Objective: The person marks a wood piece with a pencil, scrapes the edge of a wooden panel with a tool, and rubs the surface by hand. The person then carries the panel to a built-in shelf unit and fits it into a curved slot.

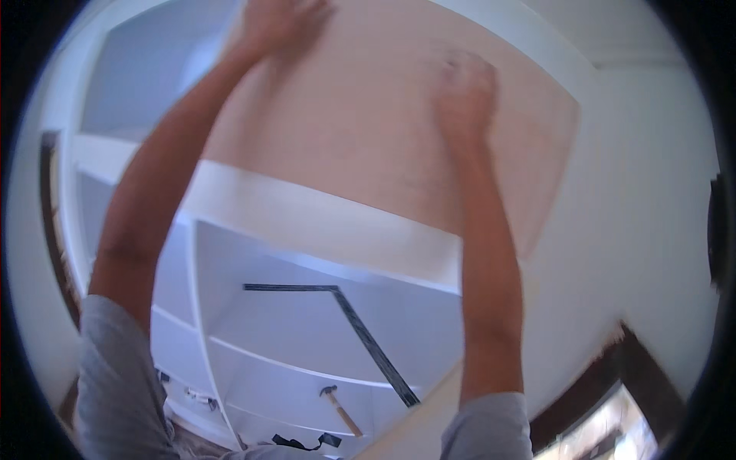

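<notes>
A large beige-pink board fills the upper part of the white cabinet, above its white rail. My left hand reaches up to the board's upper left, its fingers stretched out and blurred; the top edge of the picture cuts part of it off. My right hand is up in front of the board's right part, its fingers curled in and smeared by motion. Whether anything small is between them is hidden.
Below the board, white shelves hold a dark L-shaped strip and a wooden-handled hammer. Black items lie lower. At the left is an open white compartment; a pale wall and brown frame stand right.
</notes>
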Demonstrator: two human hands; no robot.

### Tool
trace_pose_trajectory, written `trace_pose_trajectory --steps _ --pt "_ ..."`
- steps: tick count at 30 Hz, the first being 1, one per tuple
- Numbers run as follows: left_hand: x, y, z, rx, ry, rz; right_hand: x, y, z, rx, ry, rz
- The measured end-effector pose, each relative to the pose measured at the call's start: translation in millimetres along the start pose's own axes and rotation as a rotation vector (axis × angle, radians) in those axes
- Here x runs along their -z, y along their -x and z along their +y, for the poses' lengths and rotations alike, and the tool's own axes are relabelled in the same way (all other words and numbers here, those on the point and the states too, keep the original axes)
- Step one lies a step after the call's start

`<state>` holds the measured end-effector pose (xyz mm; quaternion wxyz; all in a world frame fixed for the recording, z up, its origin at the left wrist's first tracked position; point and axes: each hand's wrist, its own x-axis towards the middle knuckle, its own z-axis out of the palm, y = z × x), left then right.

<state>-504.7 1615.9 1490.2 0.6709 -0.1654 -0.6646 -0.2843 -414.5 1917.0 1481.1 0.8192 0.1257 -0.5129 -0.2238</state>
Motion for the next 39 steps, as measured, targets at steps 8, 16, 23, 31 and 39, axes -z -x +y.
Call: trace_pose_trajectory --steps 8,16,23,31,39 --pt "30.9 91.2 -107.4 0.282 0.654 -0.04 45.7 -23.1 -41.7 0.013 0.005 -0.009" --pt "54.0 108.0 -151.0 0.556 1.159 -0.225 56.8 -63.3 -49.6 0.167 0.065 0.199" --pt "126.1 111.4 -190.7 0.43 0.747 -0.065 67.4 -63.9 -87.8 -0.081 -0.047 -0.137" --pt "156.4 110.0 -181.2 0.579 0.963 -0.369 66.8 -58.6 -101.5 -0.113 -0.286 -0.132" --pt "118.2 100.2 -187.3 0.672 0.847 -0.396 41.9 -34.7 -76.5 -0.152 -0.227 -0.287"
